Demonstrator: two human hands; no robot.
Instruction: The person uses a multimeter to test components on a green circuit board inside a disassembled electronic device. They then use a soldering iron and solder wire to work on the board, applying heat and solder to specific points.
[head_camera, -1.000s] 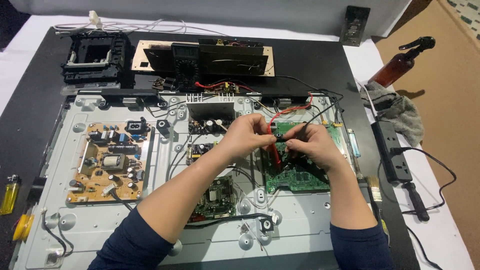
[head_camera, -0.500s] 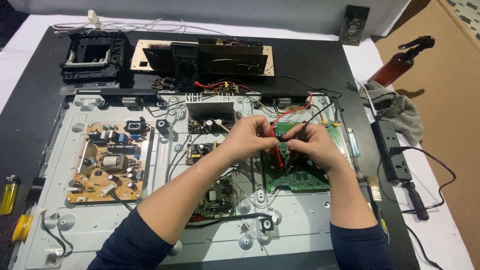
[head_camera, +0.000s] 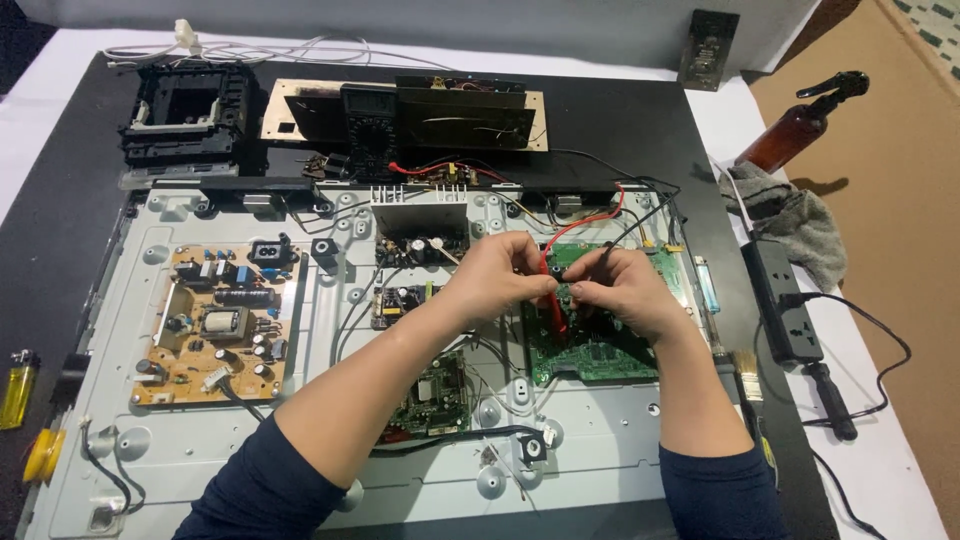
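Head view: left hand (head_camera: 500, 275) and right hand (head_camera: 622, 290) meet over the green rectangular circuit board (head_camera: 600, 345), which sits right of centre on the grey metal back panel (head_camera: 330, 400) of an opened flat screen lying on the black tabletop (head_camera: 60, 200). Left fingers (head_camera: 535, 262) curled together, pinching the red probe (head_camera: 553, 305); its shaft runs down from the fingers onto the board. Right fingers (head_camera: 590, 272) bunched together around the black probe lead (head_camera: 640, 215), tip hidden under the hand. A red wire (head_camera: 590, 222) arcs up from the hands toward the panel top. Tan power board (head_camera: 215, 325) lies well left. Black multimeter (head_camera: 370, 125) stands above. Amber spray bottle (head_camera: 800, 125), grey rag (head_camera: 790, 215) and black power strip (head_camera: 780, 300) sit right. Yellow lighter (head_camera: 18, 385) at far left.
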